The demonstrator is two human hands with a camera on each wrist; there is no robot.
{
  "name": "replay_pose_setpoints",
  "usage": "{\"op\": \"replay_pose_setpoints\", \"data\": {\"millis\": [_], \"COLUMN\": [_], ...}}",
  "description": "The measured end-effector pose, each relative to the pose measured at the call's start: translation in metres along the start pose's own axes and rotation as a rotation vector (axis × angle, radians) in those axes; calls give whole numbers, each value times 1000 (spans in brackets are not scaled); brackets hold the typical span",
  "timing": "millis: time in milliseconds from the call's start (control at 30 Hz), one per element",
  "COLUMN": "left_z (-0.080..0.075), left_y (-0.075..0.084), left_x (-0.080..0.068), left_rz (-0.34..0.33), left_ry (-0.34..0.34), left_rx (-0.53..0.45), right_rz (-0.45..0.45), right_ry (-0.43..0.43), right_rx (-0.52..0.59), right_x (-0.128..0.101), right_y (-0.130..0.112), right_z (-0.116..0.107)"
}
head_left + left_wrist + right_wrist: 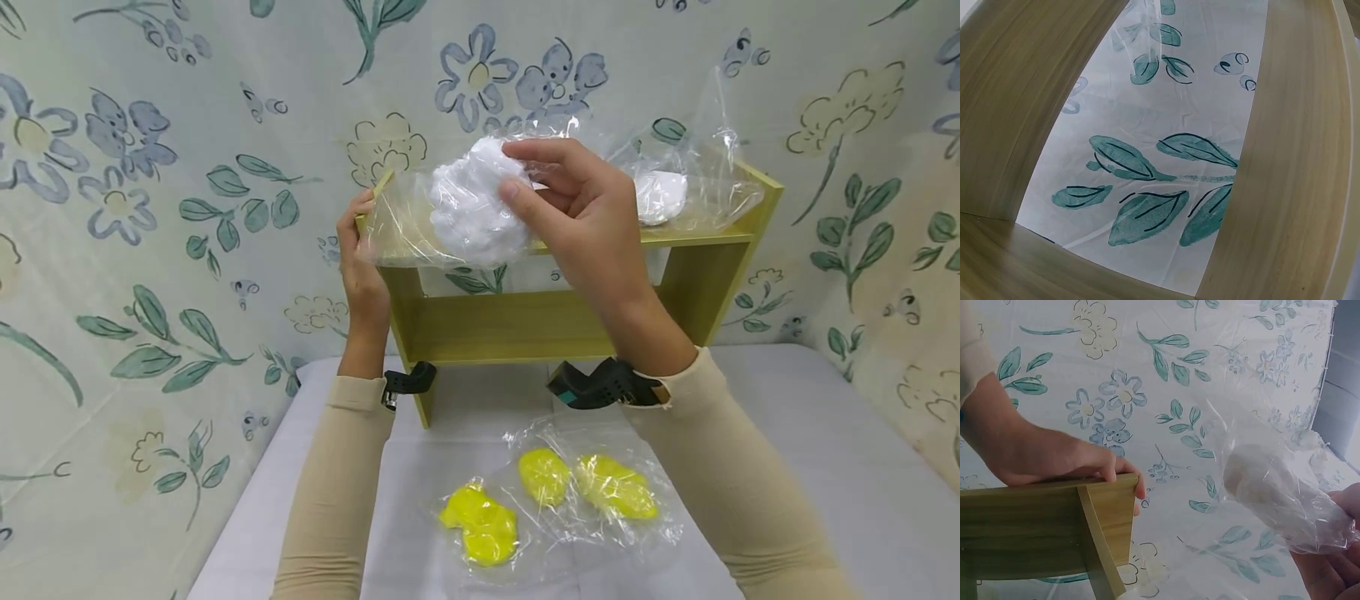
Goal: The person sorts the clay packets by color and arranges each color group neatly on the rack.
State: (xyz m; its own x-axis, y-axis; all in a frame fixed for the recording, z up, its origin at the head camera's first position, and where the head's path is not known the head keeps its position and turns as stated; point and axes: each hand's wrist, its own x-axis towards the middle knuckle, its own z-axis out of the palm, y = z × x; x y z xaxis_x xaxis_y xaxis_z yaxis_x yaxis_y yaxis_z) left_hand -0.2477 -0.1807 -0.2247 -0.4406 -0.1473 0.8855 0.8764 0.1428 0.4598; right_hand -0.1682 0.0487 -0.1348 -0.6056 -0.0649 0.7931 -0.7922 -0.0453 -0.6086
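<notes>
My right hand (517,172) pinches a clear plastic bag holding a white lump (472,208) and keeps it in the air in front of the top board of a small yellow-green wooden shelf (570,325). In the right wrist view the same white lump bag (1272,487) hangs above my right fingers (1335,572). The left hand (358,225) grips the left end of the shelf's top board, its fingers (1110,472) curled over the edge. The left wrist view holds only the shelf's frame (1291,156) and patterned cloth.
A second bag with a white lump (660,196) lies on the shelf's right end. Three bagged yellow lumps (480,525) (543,475) (615,487) lie on the grey table (825,467) close to me. Floral cloth (150,208) hangs around on all sides.
</notes>
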Motion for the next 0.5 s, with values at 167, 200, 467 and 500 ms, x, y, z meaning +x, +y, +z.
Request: {"op": "replay_pose_setpoints", "data": {"millis": [167, 200, 467, 500], "left_z": [-2, -2, -2, -2], "left_y": [4, 5, 3, 3], "left_x": [1, 1, -2, -3], "left_rz": [-42, -55, -33, -28], "left_ry": [1, 8, -5, -5], "left_rx": [43, 50, 60, 58], "right_rz": [-32, -43, 48, 69], "right_ry": [-2, -5, -21, -24], "right_rx": [17, 13, 1, -8], "right_x": [16, 19, 38, 39], "right_y": [5, 7, 26, 29], "right_z": [7, 8, 19, 20]}}
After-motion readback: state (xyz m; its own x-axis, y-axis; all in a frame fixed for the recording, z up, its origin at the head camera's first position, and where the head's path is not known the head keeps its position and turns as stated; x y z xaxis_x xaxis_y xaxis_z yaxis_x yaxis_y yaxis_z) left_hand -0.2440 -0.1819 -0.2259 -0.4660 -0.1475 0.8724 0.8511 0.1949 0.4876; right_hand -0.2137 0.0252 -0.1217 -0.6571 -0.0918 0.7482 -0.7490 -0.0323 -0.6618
